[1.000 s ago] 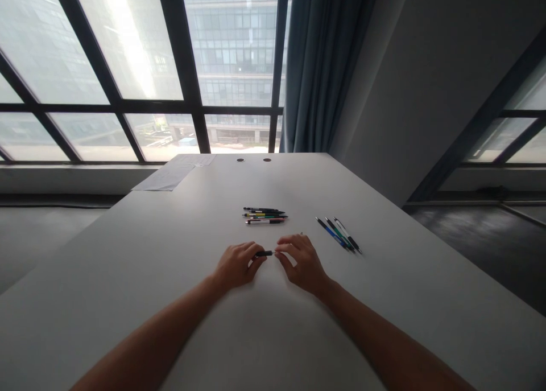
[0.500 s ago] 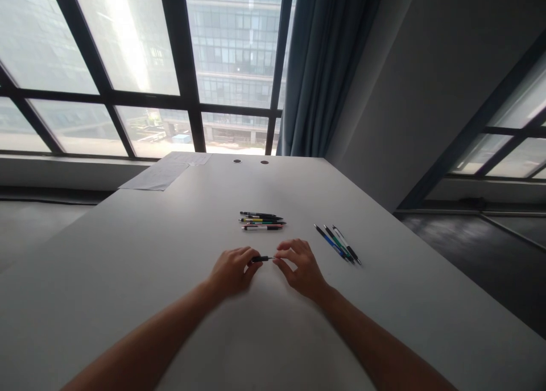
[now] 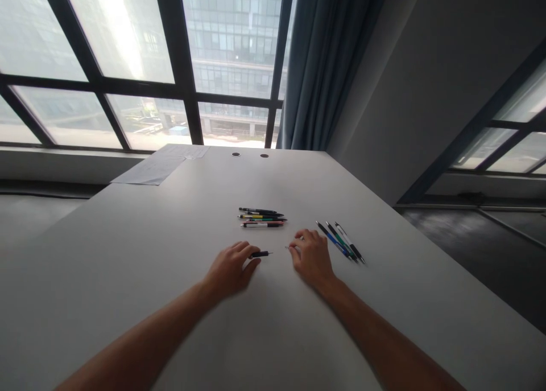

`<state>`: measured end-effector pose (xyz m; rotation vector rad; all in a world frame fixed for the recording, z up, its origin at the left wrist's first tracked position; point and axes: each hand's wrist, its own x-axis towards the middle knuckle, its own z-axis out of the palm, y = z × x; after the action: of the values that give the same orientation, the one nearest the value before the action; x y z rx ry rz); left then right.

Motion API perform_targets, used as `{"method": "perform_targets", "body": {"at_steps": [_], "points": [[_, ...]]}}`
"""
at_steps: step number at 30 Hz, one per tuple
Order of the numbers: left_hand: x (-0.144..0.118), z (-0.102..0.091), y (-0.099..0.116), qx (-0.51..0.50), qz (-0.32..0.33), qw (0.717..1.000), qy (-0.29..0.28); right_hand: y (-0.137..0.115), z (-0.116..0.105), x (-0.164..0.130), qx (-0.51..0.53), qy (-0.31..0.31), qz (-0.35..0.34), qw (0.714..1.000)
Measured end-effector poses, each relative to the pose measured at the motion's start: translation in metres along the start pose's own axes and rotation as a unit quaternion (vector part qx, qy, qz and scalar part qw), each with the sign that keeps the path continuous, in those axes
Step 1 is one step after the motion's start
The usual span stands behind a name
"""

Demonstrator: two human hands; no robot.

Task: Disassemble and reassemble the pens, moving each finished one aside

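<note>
My left hand (image 3: 232, 268) is closed around a black pen (image 3: 260, 254), whose thin bare tip points right; the rest of its barrel is hidden in the hand. A short gap separates that tip from my right hand (image 3: 312, 257), where thumb and forefinger pinch a small silvery pen tip piece (image 3: 287, 247), mostly covered by the fingers. Just beyond the hands lies a group of several pens (image 3: 261, 217), side by side. Close to the right hand, a blue pen (image 3: 335, 238), a green pen (image 3: 340, 240) and a white and black pen (image 3: 350, 243) lie slanted.
Everything rests on a white table (image 3: 205, 203). Sheets of paper (image 3: 149, 168) lie at its far left corner. Two round holes, a left one (image 3: 236, 154) and a right one (image 3: 264, 156), are near the far edge. A blue curtain (image 3: 315, 66) hangs beside the window.
My right hand has drawn away to the right from the pen's tip, carrying the small silvery piece. The left hand still grips the black pen. The view has tilted down slightly.
</note>
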<state>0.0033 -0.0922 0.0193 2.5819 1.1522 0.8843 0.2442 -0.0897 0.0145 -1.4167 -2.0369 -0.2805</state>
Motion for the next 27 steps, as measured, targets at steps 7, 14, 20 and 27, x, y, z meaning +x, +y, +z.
{"method": "perform_targets", "body": {"at_steps": [7,14,20,27], "points": [[-0.001,0.001,0.000,-0.034,-0.008,0.999,-0.002,-0.023,-0.010,-0.007,0.063,-0.004,-0.036,0.997],[-0.002,0.000,-0.001,-0.044,-0.006,0.999,-0.005,-0.031,-0.014,-0.008,0.083,0.017,-0.056,0.995],[-0.003,0.001,0.000,-0.039,-0.003,0.999,-0.009,-0.035,-0.016,-0.009,0.077,0.008,-0.061,0.995],[-0.002,0.000,0.003,-0.033,0.013,0.999,-0.010,-0.039,-0.018,-0.008,0.075,0.020,-0.088,0.993]]}}
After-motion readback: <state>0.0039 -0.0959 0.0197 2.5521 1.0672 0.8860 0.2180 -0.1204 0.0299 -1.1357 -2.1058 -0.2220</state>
